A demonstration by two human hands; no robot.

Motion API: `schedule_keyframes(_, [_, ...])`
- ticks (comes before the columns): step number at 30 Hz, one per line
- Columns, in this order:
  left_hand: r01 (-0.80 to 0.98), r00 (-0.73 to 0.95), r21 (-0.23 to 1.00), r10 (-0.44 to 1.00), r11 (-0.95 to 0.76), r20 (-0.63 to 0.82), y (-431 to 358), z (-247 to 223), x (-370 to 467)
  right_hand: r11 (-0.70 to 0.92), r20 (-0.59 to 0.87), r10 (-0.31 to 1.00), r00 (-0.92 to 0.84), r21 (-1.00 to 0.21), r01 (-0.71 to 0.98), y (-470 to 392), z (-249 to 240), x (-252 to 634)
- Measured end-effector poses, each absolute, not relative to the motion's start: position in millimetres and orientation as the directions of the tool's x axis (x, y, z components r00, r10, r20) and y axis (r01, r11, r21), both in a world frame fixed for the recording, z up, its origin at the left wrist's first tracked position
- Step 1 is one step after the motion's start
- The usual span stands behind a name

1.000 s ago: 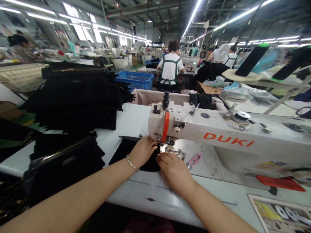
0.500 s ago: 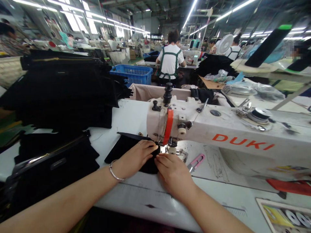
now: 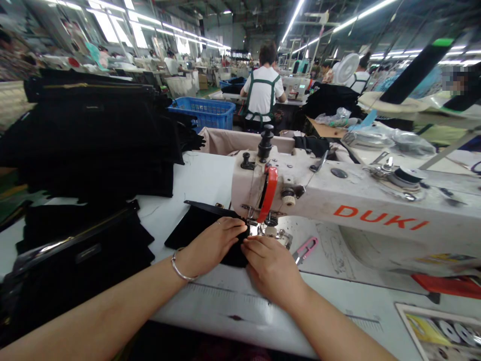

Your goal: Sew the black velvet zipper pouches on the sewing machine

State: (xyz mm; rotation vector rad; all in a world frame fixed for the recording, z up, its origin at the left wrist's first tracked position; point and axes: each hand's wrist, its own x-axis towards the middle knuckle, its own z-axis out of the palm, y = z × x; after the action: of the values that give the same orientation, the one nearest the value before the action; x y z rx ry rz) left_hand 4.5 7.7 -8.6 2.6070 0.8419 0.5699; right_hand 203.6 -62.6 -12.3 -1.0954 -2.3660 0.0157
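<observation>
While black fabric [image 3: 193, 225] is lying at the sewing machine [image 3: 315, 198], stacked black pieces [image 3: 93, 143] are crowding the worktable [image 3: 208, 173]

Left hand [image 3: 214, 243] is resting on the fabric, fingers drawn together, tips pointing toward the presser area. Right hand [image 3: 272, 268] is bearing on the fabric's right edge with bent fingers. Whether either is pinching cloth cannot be told.

White table surface is showing ruler markings [image 3: 225, 292] along the front and dark scribbles [image 3: 336, 255] under the machine arm. Pink snips [image 3: 305, 250] are lying just beside the right hand. A lower pile [image 3: 86, 245] with a zip is occupying the near left.

Beyond the machine, a beige-lined bin [image 3: 244, 143] and a blue basket [image 3: 203, 113] are standing; a co-worker [image 3: 263, 95] in green straps is sitting, back turned. Black thread cones [image 3: 417, 72] are leaning at right. Tube lights [image 3: 293, 21] are running overhead down the hall.
</observation>
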Motion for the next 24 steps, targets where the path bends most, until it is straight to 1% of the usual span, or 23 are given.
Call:
schedule_keyframes(4, [0.485, 0.700, 0.443, 0.638, -0.755, 0.321, -1.6, -13.8, 8.1, 0.676, 0.465, 0.709, -0.530, -0.233, 0.699, -63.2, -13.1, 206.3])
schedule_keyframes(10, [0.472, 0.712, 0.449, 0.628, -0.759, 0.312, -1.7, -10.8, 7.8, 0.678, 0.469, 0.709, -0.526, -0.248, 0.693, -64.8, -12.5, 205.3])
schedule_keyframes(18, [0.489, 0.739, 0.457, 0.631, -0.743, 0.236, 4.6, -6.3, 7.3, 0.659, 0.433, 0.727, -0.533, -0.222, 0.718, -61.1, -12.0, 204.9])
schedule_keyframes(22, [0.478, 0.733, 0.486, 0.637, -0.731, 0.237, 4.4, -4.4, 4.5, 0.665, 0.416, 0.729, -0.543, -0.244, 0.706, -61.2, -13.6, 200.4])
schedule_keyframes(24, [0.477, 0.740, 0.499, 0.637, -0.724, 0.218, 3.3, -2.0, 1.3, 0.643, 0.386, 0.754, -0.532, -0.268, 0.717, -62.5, -9.1, 201.5])
